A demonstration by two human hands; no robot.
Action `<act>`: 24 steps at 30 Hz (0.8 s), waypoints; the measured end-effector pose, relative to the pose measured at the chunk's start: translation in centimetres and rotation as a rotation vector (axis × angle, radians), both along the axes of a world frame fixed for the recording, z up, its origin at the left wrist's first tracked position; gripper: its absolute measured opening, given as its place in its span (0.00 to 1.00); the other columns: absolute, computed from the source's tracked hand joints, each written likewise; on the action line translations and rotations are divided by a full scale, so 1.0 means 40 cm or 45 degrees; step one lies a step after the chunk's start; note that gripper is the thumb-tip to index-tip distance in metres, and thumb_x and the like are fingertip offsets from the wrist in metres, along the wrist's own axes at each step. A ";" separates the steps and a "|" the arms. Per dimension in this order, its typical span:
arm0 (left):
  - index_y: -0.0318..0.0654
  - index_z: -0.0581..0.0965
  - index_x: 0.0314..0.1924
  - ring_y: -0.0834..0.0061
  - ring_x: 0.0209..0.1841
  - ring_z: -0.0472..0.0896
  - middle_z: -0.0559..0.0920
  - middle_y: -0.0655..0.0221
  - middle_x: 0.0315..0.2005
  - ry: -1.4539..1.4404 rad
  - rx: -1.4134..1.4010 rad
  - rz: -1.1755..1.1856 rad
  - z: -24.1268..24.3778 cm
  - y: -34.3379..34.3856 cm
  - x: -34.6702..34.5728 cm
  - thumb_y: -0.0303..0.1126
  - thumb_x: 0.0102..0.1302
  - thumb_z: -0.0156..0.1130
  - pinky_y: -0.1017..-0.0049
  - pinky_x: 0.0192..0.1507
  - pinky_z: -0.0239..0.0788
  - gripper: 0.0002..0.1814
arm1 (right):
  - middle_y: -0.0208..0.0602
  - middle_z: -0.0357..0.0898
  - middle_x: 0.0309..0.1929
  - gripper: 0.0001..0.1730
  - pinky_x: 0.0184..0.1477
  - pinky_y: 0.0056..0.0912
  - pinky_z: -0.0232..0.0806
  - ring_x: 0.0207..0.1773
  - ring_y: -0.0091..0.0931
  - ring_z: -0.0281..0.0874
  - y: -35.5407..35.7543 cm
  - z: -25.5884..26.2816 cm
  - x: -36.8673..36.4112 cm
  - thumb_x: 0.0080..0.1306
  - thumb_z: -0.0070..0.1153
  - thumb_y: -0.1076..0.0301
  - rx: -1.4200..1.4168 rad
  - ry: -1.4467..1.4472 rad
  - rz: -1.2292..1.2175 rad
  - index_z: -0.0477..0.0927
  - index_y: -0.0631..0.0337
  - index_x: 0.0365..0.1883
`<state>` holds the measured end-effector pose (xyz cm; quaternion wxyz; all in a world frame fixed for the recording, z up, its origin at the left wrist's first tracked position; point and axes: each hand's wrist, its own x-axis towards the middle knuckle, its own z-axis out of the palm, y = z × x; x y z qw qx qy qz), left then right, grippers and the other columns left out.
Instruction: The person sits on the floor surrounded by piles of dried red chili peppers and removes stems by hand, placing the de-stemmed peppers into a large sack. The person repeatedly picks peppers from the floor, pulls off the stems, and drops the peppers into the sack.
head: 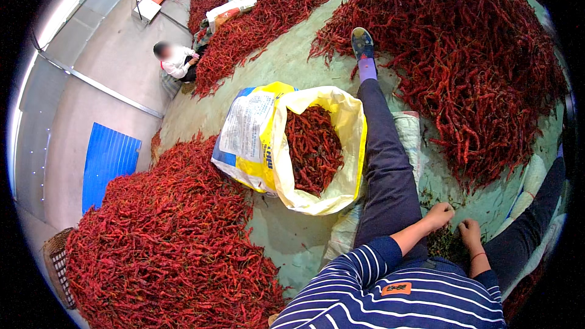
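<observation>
My left hand (440, 216) is at the lower right, its fingers curled; whether it holds anything is too small to tell. Close beside it, my right hand (470, 232) is bent downward, its fingertips partly hidden. Between my legs, under and around both hands, lie green-brown stems and scraps (445, 243) on the pale green floor. Dried red chili peppers (461, 96) form a large heap in front of my hands. Left of my outstretched leg, a yellow, white and blue woven sack (285, 173) has its mouth open, with dried red chilies (313, 151) inside.
Another chili heap (178, 246) fills the lower left, by a woven basket (58, 267). A further heap (279, 13) rises at the top, where a person in white (179, 61) sits at its edge. Pale sacks (406, 135) lie beside my leg. A blue corrugated panel (111, 160) stands left.
</observation>
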<state>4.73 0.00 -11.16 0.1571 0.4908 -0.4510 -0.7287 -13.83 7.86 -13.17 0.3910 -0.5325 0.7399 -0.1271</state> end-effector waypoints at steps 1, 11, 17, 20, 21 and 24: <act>0.37 0.73 0.35 0.78 0.17 0.72 0.75 0.69 0.18 -0.005 0.001 0.000 0.002 -0.001 0.000 0.35 0.61 0.51 0.74 0.15 0.60 0.09 | 0.53 0.76 0.34 0.16 0.42 0.48 0.66 0.39 0.48 0.73 0.001 -0.007 -0.002 0.57 0.52 0.61 -0.015 -0.006 0.003 0.78 0.67 0.34; 0.34 0.74 0.34 0.78 0.20 0.73 0.76 0.69 0.21 -0.029 0.009 -0.019 0.021 -0.004 0.005 0.36 0.61 0.55 0.73 0.23 0.67 0.11 | 0.51 0.76 0.33 0.15 0.40 0.45 0.66 0.38 0.46 0.74 0.002 -0.019 -0.006 0.56 0.53 0.61 0.006 0.000 -0.034 0.78 0.67 0.33; 0.34 0.74 0.32 0.77 0.19 0.73 0.76 0.69 0.20 0.019 -0.087 0.004 0.022 -0.003 0.002 0.35 0.62 0.55 0.74 0.21 0.66 0.10 | 0.49 0.76 0.33 0.15 0.40 0.44 0.66 0.38 0.45 0.74 0.004 -0.013 -0.003 0.57 0.53 0.61 -0.045 -0.002 -0.044 0.78 0.66 0.33; 0.34 0.74 0.32 0.77 0.19 0.73 0.76 0.69 0.20 -0.010 -0.078 0.010 0.014 0.000 0.003 0.36 0.62 0.55 0.74 0.21 0.66 0.11 | 0.49 0.76 0.34 0.15 0.42 0.44 0.65 0.40 0.45 0.73 0.004 -0.019 -0.006 0.57 0.53 0.61 0.008 -0.016 -0.049 0.78 0.65 0.35; 0.34 0.74 0.33 0.78 0.18 0.73 0.76 0.68 0.20 -0.017 -0.072 -0.002 0.018 -0.002 0.002 0.36 0.62 0.55 0.74 0.21 0.65 0.11 | 0.49 0.76 0.35 0.15 0.43 0.44 0.65 0.41 0.45 0.73 0.007 -0.030 -0.008 0.57 0.53 0.61 0.012 -0.021 -0.068 0.78 0.65 0.35; 0.34 0.75 0.33 0.77 0.18 0.73 0.76 0.68 0.20 -0.034 -0.067 -0.020 0.033 -0.005 0.003 0.36 0.62 0.55 0.73 0.21 0.65 0.11 | 0.49 0.76 0.37 0.16 0.44 0.44 0.65 0.43 0.45 0.72 0.011 -0.049 -0.019 0.57 0.53 0.60 0.036 -0.019 -0.061 0.78 0.64 0.36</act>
